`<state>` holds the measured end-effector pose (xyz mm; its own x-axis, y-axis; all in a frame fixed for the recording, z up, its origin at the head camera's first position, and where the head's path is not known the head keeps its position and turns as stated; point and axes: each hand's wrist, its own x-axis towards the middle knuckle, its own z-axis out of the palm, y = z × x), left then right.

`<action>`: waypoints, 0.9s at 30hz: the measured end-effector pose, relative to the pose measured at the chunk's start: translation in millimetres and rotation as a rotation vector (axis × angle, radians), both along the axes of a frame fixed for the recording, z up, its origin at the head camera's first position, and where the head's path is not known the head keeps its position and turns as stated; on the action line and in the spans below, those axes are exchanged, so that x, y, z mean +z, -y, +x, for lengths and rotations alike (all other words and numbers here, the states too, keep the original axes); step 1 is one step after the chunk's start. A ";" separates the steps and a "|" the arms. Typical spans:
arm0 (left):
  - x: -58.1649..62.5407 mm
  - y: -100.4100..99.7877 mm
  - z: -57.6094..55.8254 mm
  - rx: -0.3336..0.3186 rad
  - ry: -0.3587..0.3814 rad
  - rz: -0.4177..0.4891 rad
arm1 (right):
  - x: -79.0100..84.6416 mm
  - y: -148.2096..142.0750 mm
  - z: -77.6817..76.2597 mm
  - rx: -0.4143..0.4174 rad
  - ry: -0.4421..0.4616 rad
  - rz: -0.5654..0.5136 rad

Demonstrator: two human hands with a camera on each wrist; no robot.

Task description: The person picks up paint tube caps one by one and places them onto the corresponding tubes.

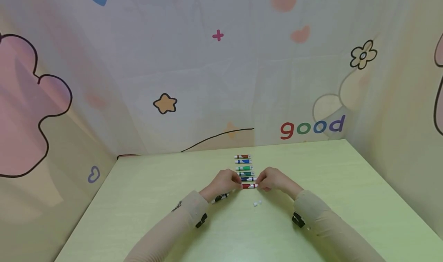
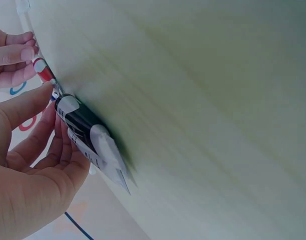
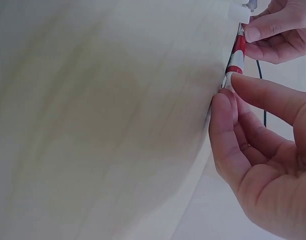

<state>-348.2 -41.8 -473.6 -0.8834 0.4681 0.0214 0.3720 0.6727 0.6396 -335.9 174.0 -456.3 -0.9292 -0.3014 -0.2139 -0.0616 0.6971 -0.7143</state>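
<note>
A red paint tube (image 1: 248, 186) lies crosswise at the near end of a column of paint tubes. My left hand (image 1: 224, 181) pinches its left end. At the other end, the white-tipped one, thumb and fingers of my right hand (image 1: 272, 178) hold it. Just beyond it is a dark blue tube (image 1: 248, 179), then a dark green tube (image 1: 246, 174), a green tube (image 1: 244, 168), a blue tube (image 1: 243, 161) and a brown tube (image 1: 242, 156). Under the left wrist lies a black-and-white tube (image 2: 85, 120), partly overlapping what looks like a second one.
Two small white pieces (image 1: 255, 204) lie on the pale yellow-green table (image 1: 346, 200), nearer me than the red tube. A printed cloth (image 1: 194, 69) hangs behind the table and along both sides.
</note>
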 end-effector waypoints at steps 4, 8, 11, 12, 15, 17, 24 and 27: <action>3.1 0.1 1.7 0.004 0.006 -0.009 | 0.5 0.2 -0.5 -0.004 0.003 0.000; 5.5 0.3 2.5 0.005 0.013 -0.014 | 0.6 0.3 -1.2 -0.008 0.006 0.007; 4.7 1.0 2.1 -0.001 0.011 -0.013 | 0.1 0.4 -1.9 -0.006 0.008 0.012; 4.5 1.4 2.0 -0.003 0.012 -0.011 | 0.1 0.3 -2.0 -0.005 0.008 0.013; 3.2 3.8 2.2 0.000 0.024 0.007 | -0.6 -0.1 -1.9 -0.001 0.006 0.013; 2.3 6.6 2.1 0.010 0.038 0.020 | -0.5 -0.9 -1.4 -0.004 0.006 0.008; 3.0 26.4 1.0 0.037 0.067 0.031 | 0.8 -9.1 0.6 -0.001 0.002 0.012; 5.8 38.8 1.2 0.046 0.048 0.004 | 3.8 -14.4 1.9 -0.014 0.010 0.028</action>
<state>-347.0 -80.6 -467.8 -0.9042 0.4267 -0.0197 0.3092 0.6856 0.6591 -334.0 188.4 -452.6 -0.9311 -0.2824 -0.2310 -0.0452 0.7174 -0.6952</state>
